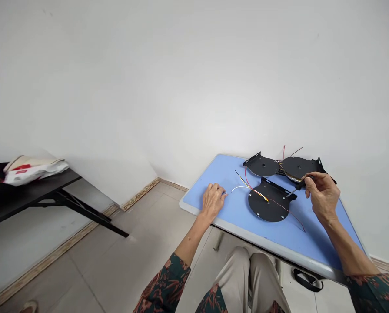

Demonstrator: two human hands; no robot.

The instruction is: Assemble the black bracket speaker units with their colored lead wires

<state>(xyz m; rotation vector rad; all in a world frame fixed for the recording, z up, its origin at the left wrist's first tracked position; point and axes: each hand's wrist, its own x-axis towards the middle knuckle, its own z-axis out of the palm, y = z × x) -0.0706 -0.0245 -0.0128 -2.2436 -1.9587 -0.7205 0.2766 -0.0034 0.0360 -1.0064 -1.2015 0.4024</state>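
Side table: a black side table at far left, holding a white-and-red plastic bag.
Left hand: the left hand sits low over the blue table, its fingertips beside the end of a white wire; whether it pinches the wire cannot be told.
Front plate: a round black metal plate lies flat, with red and yellow wires across it.
Rear plates: two similar bracketed plates lie together at the far edge.
Right hand: the right hand grips a black-handled screwdriver, its shaft angled toward the front plate.
Hands: apart, the front plate between them.
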